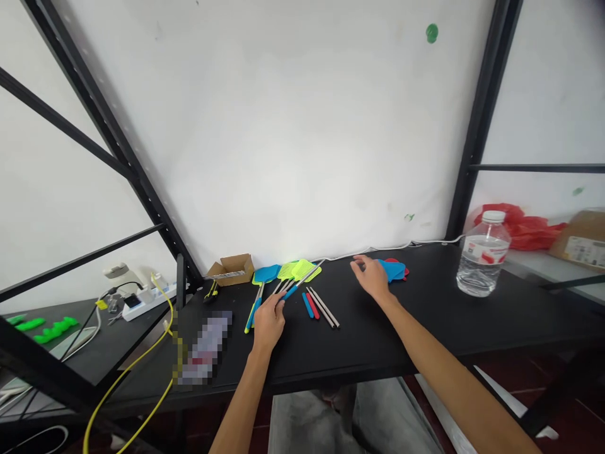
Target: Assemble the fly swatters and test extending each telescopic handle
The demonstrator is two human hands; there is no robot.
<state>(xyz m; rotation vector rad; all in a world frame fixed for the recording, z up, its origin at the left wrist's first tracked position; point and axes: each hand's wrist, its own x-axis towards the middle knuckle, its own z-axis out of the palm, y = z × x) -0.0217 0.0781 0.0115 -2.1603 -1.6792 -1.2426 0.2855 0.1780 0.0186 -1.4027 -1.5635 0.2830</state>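
With our left hand [270, 318] we pinch a slim silver rod with a blue grip [301, 283], thumb and fingers pressed together around the blue part. It slants up and away to the right, and in our view its silver end crosses a yellow-green mesh paddle head [303, 269]; we cannot tell whether the two touch.

Our right hand [371, 277] is well apart from the left, above the black tabletop [378, 340], its fingers loosely spread and gripping nothing that we can see. Just beside it lies a flat blue plastic paddle head [393, 270] with a red paddle head [406, 274] partly beneath; we cannot tell whether the hand touches them.

Between our hands lie a short blue tube [307, 306], a short red tube [312, 306] and some bare silver rods with dark ends [325, 308], roughly side by side. Left of the pinched rod, a blue mesh paddle head [267, 273] rests on the tabletop near an open brown cardboard box [234, 270]. Well to our right stands a clear plastic bottle with a white cap [482, 258], upright and partly filled.
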